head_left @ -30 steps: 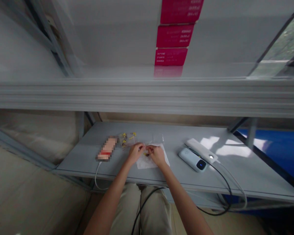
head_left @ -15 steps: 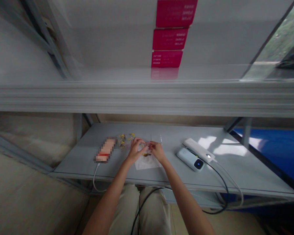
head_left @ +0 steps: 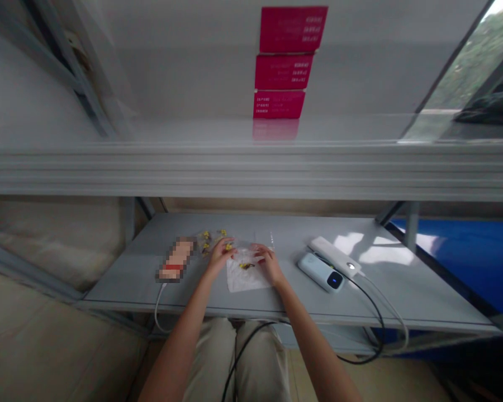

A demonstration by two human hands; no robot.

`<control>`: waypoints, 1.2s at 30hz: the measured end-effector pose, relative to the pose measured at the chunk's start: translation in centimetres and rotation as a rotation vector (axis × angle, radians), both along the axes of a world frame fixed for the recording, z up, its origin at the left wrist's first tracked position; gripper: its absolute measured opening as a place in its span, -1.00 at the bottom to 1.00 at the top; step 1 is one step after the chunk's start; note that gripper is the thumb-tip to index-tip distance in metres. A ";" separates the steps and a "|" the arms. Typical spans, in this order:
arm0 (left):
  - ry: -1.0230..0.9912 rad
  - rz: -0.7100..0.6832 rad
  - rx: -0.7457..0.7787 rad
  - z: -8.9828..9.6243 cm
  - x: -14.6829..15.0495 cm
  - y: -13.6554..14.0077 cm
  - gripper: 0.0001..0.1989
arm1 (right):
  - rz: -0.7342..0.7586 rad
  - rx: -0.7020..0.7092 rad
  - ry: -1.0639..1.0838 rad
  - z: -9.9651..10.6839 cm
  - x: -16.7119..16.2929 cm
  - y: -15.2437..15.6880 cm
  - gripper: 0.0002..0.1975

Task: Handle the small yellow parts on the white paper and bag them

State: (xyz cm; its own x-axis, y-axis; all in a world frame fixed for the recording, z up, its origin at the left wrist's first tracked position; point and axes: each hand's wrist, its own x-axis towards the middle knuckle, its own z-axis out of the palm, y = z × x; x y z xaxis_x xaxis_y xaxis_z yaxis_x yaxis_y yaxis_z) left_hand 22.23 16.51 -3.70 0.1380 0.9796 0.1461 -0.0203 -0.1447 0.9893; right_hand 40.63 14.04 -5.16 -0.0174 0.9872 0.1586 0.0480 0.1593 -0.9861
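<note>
Although the head view takes in the whole worktop [head_left: 276, 301], the small things on it are hard to read: the yellow pieces [head_left: 213, 236] scattered near its far left are only blurred specks, and the phone-sized thing [head_left: 175, 260] beside them is pixelated out. A shelf [head_left: 251, 167] cuts across the upper half, its edge smeared, and the print on the pink boxes [head_left: 281, 72] stacked on it cannot be read.

A clear bag [head_left: 246, 269] lies flat near the front edge, between the two hands, pale and see-through with a little dark and yellow clump inside. The left hand [head_left: 219, 252] rests at the bag's far left corner with a yellow piece at its fingertips; whether the grip is pinched on it I cannot tell. The right hand [head_left: 267, 261] lies on the bag's right edge, fingers curled down, its grip also too small to judge.

Right of the bag, apart from it, lie a pale blue device [head_left: 321, 272] and a white device [head_left: 334, 257], both with cables trailing off the front.
</note>
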 end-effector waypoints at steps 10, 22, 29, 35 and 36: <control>0.276 -0.048 0.140 1.0 -0.9 1.0 -0.62 | -0.144 0.098 -0.334 -2.0 0.0 0.2 -0.72; 0.549 -0.036 0.216 -0.3 -1.4 0.2 -0.62 | -0.121 0.096 -0.443 -2.2 0.6 -0.1 -0.83; 0.669 -0.022 0.277 -0.5 -0.1 -0.8 -0.96 | -0.138 0.063 -0.370 -2.0 0.6 -0.3 -0.80; 0.633 -0.051 0.260 -0.2 0.2 -0.7 -0.96 | -0.163 0.127 -0.444 -1.7 0.7 -0.6 -0.80; 0.642 -0.054 0.261 -0.3 0.2 -0.6 -0.96 | -0.159 0.148 -0.491 -1.6 0.7 -0.8 -0.81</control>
State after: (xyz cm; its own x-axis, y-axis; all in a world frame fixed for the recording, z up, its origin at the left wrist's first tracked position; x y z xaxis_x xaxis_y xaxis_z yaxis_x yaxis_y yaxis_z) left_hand 22.40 15.86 -3.99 0.3238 0.9127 0.2493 0.5436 -0.3951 0.7405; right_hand 41.30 13.26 -6.77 0.0234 0.9514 0.3070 0.5325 0.2480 -0.8093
